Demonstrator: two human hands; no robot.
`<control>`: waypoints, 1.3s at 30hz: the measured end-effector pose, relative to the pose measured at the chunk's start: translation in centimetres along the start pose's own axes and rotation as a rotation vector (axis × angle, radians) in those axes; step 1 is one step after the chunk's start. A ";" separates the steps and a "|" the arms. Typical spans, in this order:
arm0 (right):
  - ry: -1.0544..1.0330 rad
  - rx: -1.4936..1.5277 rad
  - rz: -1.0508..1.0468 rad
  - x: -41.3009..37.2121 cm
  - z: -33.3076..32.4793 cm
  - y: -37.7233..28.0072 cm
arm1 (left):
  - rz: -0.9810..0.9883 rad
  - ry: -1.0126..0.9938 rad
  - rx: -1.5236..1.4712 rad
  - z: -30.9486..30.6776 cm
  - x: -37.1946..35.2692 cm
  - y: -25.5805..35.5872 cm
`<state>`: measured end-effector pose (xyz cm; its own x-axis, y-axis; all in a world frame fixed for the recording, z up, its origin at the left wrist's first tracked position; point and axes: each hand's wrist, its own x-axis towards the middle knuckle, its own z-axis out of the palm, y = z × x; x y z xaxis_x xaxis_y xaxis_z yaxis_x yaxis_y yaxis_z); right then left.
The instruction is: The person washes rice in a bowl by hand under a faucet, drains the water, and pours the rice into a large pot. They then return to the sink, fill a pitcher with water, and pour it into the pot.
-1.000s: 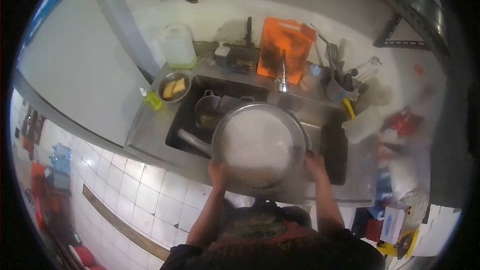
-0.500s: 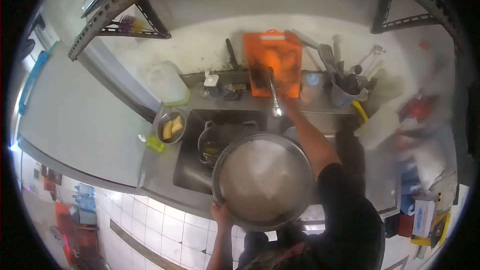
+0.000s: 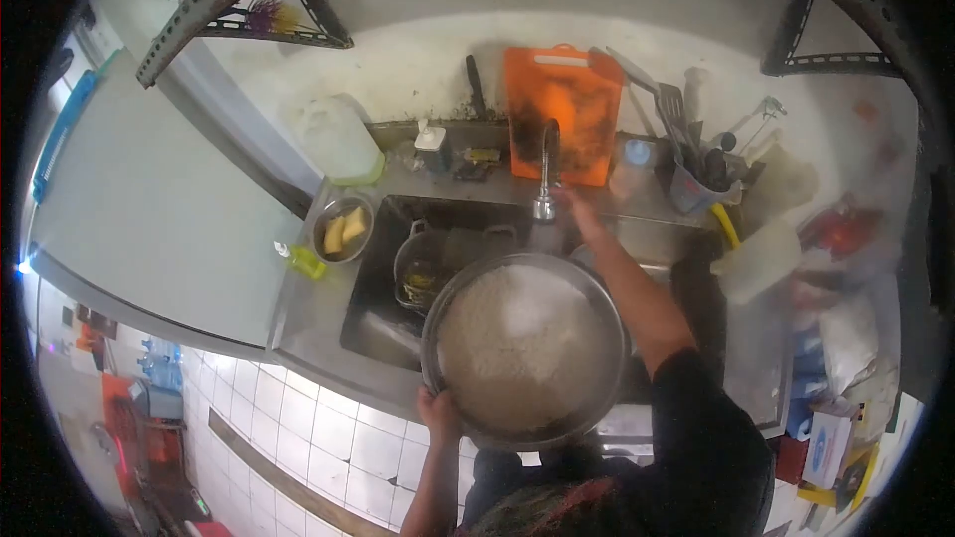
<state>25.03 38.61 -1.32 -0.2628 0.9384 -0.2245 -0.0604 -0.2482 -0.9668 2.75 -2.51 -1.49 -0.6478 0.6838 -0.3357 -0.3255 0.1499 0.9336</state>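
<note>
A large round metal basin with pale, cloudy contents is held over the front of the sink. My left hand grips its lower left rim. My right hand reaches past the basin to the tap, just right of the spout; its fingers are blurred and partly hidden, so their grip cannot be made out. Behind the basin, a pot with something yellowish in it stands in the sink.
An orange cutting board leans on the wall behind the tap. Left of the sink are a bowl with yellow pieces, a green bottle and a large jug. A utensil holder stands at the right; metal shelf brackets hang above.
The view has shifted slightly. My right hand remains by the tap, a little lower relative to the spout. The basin is still in my left hand, and a pale container at the right shows more clearly.
</note>
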 end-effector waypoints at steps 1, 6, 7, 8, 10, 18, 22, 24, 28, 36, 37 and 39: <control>-0.022 0.029 -0.052 -2.4 0.4 -2.6 | 0.040 -0.020 0.006 0.2 0.0 0.1; -0.157 -0.044 -0.199 -8.1 4.5 -6.6 | 0.100 -0.096 0.015 1.8 0.7 0.0; -0.102 -0.104 -0.208 -8.4 5.4 -7.3 | 0.073 -0.059 0.064 2.7 0.7 0.7; -0.122 -0.113 -0.242 -8.5 6.3 -7.6 | 0.047 -0.023 0.113 3.5 0.6 1.5; -0.162 -0.127 -0.305 -8.2 7.4 -7.8 | 0.052 -0.022 0.095 3.5 0.8 1.2; 0.138 -0.549 -0.329 -6.3 10.8 -4.8 | 0.192 -0.083 -0.006 3.2 2.7 -1.3; 0.022 -0.245 -0.295 -5.4 9.3 -2.4 | 0.098 -0.050 -0.019 2.4 3.4 -2.4; 0.104 -0.363 -0.374 -2.3 7.2 2.0 | 0.108 -0.018 -0.033 3.3 2.9 -1.4; 0.100 -0.386 -0.329 -8.5 7.3 -2.9 | 0.193 -0.016 0.070 3.3 2.6 -1.5; 0.408 -0.251 -0.484 -9.0 9.3 1.5 | 0.218 0.005 0.139 2.6 3.8 -3.6; 0.438 -0.255 -0.449 -9.1 9.7 2.2 | 0.220 0.011 0.148 2.6 3.6 -3.4; 0.514 -0.617 -0.483 -9.7 10.5 3.1 | 0.228 0.021 0.166 2.8 3.3 -2.4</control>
<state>17.26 26.24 -0.89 0.1240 0.9344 0.3338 0.5082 0.2292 -0.8302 3.36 1.42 -4.53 -0.7064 0.6984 -0.1151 -0.0535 0.1095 0.9925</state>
